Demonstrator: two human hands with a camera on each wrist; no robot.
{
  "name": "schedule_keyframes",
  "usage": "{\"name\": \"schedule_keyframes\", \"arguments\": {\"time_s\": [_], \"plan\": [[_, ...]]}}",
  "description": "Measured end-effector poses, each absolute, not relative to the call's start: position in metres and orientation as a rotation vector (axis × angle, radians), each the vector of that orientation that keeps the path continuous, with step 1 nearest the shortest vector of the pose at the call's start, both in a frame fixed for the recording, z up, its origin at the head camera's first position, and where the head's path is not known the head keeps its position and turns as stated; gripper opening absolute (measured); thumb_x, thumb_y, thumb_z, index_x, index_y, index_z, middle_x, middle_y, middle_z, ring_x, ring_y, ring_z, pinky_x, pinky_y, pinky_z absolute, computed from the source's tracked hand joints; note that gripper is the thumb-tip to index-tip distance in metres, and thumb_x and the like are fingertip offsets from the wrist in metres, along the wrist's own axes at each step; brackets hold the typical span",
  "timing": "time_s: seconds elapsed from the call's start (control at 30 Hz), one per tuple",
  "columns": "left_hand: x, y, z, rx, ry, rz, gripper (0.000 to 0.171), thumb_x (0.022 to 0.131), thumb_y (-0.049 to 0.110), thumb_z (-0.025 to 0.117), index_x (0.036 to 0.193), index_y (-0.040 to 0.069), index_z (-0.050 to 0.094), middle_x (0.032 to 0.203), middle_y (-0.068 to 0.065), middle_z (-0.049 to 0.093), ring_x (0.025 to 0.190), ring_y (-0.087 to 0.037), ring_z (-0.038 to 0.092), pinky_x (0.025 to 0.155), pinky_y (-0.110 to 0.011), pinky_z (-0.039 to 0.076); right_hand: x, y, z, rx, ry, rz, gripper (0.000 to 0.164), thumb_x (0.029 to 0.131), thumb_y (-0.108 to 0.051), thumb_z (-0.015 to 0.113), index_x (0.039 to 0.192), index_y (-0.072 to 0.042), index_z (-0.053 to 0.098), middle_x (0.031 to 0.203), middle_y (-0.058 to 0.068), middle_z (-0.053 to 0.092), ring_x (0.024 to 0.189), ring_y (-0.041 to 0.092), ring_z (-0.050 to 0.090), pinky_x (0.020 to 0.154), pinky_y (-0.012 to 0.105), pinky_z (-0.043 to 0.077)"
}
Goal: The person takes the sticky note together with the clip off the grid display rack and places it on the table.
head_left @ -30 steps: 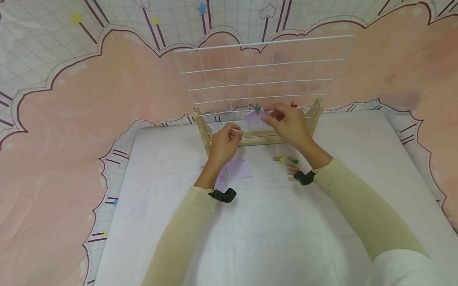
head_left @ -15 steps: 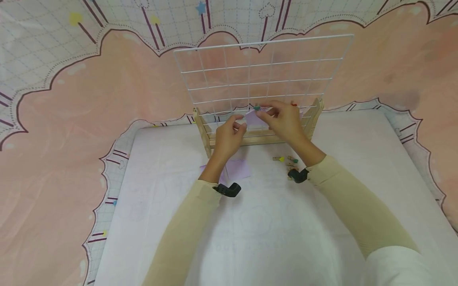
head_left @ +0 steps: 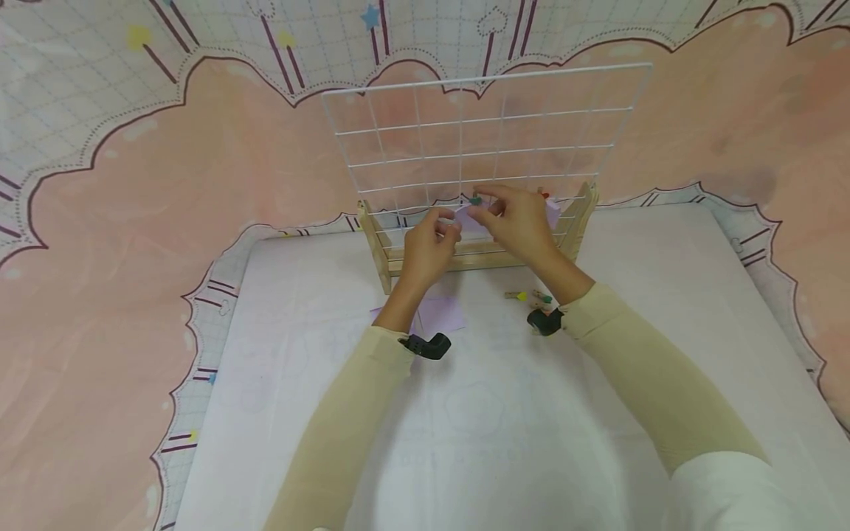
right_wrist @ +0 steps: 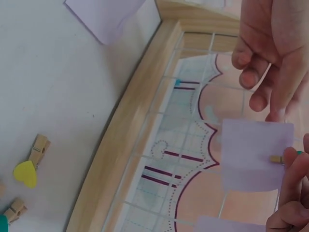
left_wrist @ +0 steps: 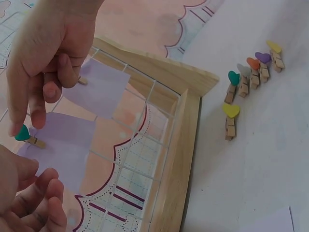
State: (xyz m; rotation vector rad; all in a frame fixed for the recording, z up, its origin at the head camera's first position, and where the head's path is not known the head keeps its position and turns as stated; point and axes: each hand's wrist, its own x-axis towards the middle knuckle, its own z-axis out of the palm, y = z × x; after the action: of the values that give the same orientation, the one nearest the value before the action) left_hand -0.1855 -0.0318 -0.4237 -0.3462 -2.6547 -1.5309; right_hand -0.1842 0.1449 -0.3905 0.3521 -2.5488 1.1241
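Observation:
A lilac paper square (left_wrist: 65, 159) hangs on the white wire grid (head_left: 458, 156), held by a wooden mini clothespin (left_wrist: 36, 142) with a green heart. My right hand (head_left: 524, 225) reaches over it from the right, extended index finger and thumb on either side of the heart. My left hand (head_left: 428, 247) has loosely bent fingers; in the right wrist view one fingertip meets the square's edge. Further right, a second lilac square (left_wrist: 99, 87) hangs from another clothespin (left_wrist: 82, 81), partly behind my right hand.
The grid stands in a wooden base (head_left: 491, 259). Several loose heart clothespins lie in front of it, one with a yellow heart (left_wrist: 231, 111). More lilac paper (head_left: 441, 315) lies on the white table surface (head_left: 465, 428), near my left forearm. A patterned cloth (head_left: 232, 147) is behind.
My right hand has shifted left along the hanging square, toward its green-heart clothespin. My left hand has moved up and right to the square's left edge.

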Motion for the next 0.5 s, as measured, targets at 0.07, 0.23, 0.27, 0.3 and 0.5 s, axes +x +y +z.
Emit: {"name": "schedule_keyframes", "arguments": {"time_s": [0.07, 0.23, 0.27, 0.3, 0.5], "plan": [[-0.1872, -0.0309, -0.4232, -0.355, -2.654, -1.517, 0.025, 0.104, 0.021, 0.059, 0.124, 0.006, 0.062, 0.092, -0.009, 0.076, 0.076, -0.026, 0.075, 0.059, -0.024, 0.054, -0.1857, 0.1443, -0.3906, 0.359, -2.57, 1.086, 0.042, 0.093, -0.027, 0.077, 0.131, -0.011, 0.07, 0.073, 0.01, 0.073, 0.055, 0.019, 0.058, 0.055, 0.033, 0.044], [-0.1913, -0.0284, -0.4221, -0.403, -2.653, -1.456, 0.022, 0.104, 0.019, 0.058, 0.119, 0.003, 0.063, 0.089, -0.011, 0.077, 0.072, -0.023, 0.073, 0.057, -0.021, 0.05, -0.1888, 0.1431, -0.3915, 0.353, -2.594, 1.022, 0.039, 0.095, -0.026, 0.074, 0.131, -0.011, 0.07, 0.072, 0.01, 0.07, 0.056, 0.019, 0.055, 0.047, 0.028, 0.036], [-0.1921, -0.028, -0.422, -0.409, -2.655, -1.444, 0.022, 0.104, 0.019, 0.058, 0.118, 0.003, 0.063, 0.089, -0.01, 0.077, 0.071, -0.022, 0.073, 0.057, -0.021, 0.05, -0.1892, 0.143, -0.3919, 0.35, -2.593, 1.023, 0.039, 0.095, -0.026, 0.074, 0.131, -0.012, 0.07, 0.072, 0.01, 0.07, 0.055, 0.019, 0.055, 0.046, 0.027, 0.036], [-0.1926, -0.0277, -0.4219, -0.413, -2.659, -1.436, 0.021, 0.104, 0.019, 0.058, 0.117, 0.003, 0.063, 0.088, -0.01, 0.077, 0.07, -0.021, 0.073, 0.056, -0.02, 0.05, -0.1895, 0.143, -0.3921, 0.349, -2.591, 1.025, 0.038, 0.095, -0.025, 0.074, 0.131, -0.012, 0.07, 0.072, 0.01, 0.071, 0.054, 0.019, 0.056, 0.046, 0.027, 0.036], [-0.196, -0.026, -0.4213, -0.419, -2.669, -1.408, 0.017, 0.105, 0.018, 0.056, 0.111, 0.003, 0.063, 0.087, -0.01, 0.076, 0.068, -0.021, 0.071, 0.054, -0.019, 0.047, -0.1893, 0.1433, -0.3928, 0.349, -2.571, 1.063, 0.036, 0.095, -0.024, 0.074, 0.13, -0.013, 0.071, 0.072, 0.011, 0.074, 0.047, 0.02, 0.06, 0.042, 0.026, 0.037]]}}
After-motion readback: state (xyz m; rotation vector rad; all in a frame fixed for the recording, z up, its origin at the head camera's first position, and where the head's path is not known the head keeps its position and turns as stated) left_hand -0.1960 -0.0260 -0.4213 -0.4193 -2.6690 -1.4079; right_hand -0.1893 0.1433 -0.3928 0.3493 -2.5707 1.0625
